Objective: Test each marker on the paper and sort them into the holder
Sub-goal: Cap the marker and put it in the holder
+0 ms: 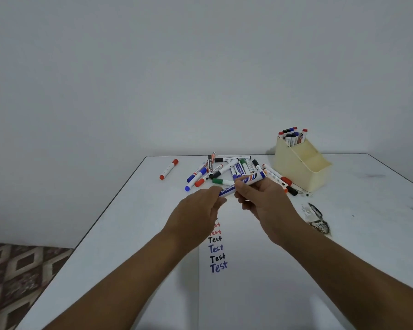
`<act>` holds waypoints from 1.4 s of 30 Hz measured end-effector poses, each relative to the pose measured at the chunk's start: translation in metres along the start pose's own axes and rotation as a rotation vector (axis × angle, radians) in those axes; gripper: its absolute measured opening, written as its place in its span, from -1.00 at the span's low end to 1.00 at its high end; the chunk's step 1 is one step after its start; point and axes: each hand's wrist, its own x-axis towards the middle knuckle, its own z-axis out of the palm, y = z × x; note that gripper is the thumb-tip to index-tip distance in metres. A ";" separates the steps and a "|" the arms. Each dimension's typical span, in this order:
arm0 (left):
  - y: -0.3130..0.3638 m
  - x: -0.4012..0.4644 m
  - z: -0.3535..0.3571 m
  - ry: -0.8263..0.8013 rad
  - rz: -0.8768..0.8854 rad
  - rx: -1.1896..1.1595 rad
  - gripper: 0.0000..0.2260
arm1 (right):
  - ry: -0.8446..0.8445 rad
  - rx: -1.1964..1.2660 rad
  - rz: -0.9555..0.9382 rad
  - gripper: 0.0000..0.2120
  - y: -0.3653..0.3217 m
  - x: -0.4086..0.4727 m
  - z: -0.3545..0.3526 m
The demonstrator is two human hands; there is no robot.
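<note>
A: Above the paper [260,270], both hands are on one blue marker [241,184]. The right hand [260,201] pinches the barrel near the middle, fingers curled round it; the left hand [196,210] has its fingertips closed on the near end. The marker lies almost level, its blue far end toward the pile [227,172].

B: So which step is this?

A: Uncapping or recapping, I'd judge; I cannot see which end carries the cap. To do it well, hold the barrel steady with the right and pull straight along the marker's axis with the left, no twisting sideways. Then write below the last "Test" [218,266], where the sheet is bare.

B: And after that?

A: Cap it until it seats, then stand it in the holder [303,170] at the far right. Its back compartment already holds a cluster of markers [292,136], caps up; the front compartments look empty. Which compartment blue belongs in, I cannot tell.

B: What about the surface?

A: A white table [129,222] with a dark edge. One red marker [168,169] lies apart to the left of the pile. There is a dark scuffed patch [317,220] right of the paper. Behind is a plain pale wall [200,67], and patterned flooring [17,282] shows at the lower left.
</note>
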 end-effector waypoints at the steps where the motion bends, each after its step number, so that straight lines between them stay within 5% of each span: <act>1: 0.000 -0.001 -0.001 0.001 0.006 -0.005 -0.62 | 0.005 0.007 0.000 -0.80 0.000 -0.001 0.000; 10: -0.010 -0.014 -0.001 -0.032 -0.099 -0.264 -0.52 | 0.023 -0.108 -0.089 -0.78 -0.006 0.001 0.000; 14: -0.026 -0.014 0.004 -0.003 -0.148 -0.209 -0.70 | 0.027 -0.202 -0.200 -0.77 -0.016 0.011 -0.016; 20: -0.030 -0.013 -0.008 0.114 -0.056 -0.167 -0.61 | -0.063 -1.012 -0.615 -0.87 -0.020 0.022 -0.039; 23: -0.024 -0.012 -0.014 0.219 0.029 -0.098 -0.63 | -0.107 -1.307 -0.817 -0.71 -0.019 0.025 -0.042; 28: -0.009 -0.016 -0.019 0.346 0.025 -0.265 -0.71 | -0.124 -1.405 -0.997 -0.63 -0.019 0.023 -0.035; 34: -0.009 -0.017 -0.019 0.381 0.092 -0.205 -0.81 | -0.087 -1.425 -1.016 -0.57 -0.017 0.019 -0.034; 42: -0.013 -0.016 -0.018 0.406 0.292 -0.053 -0.76 | -0.103 -1.571 -0.994 -0.79 -0.016 0.009 -0.030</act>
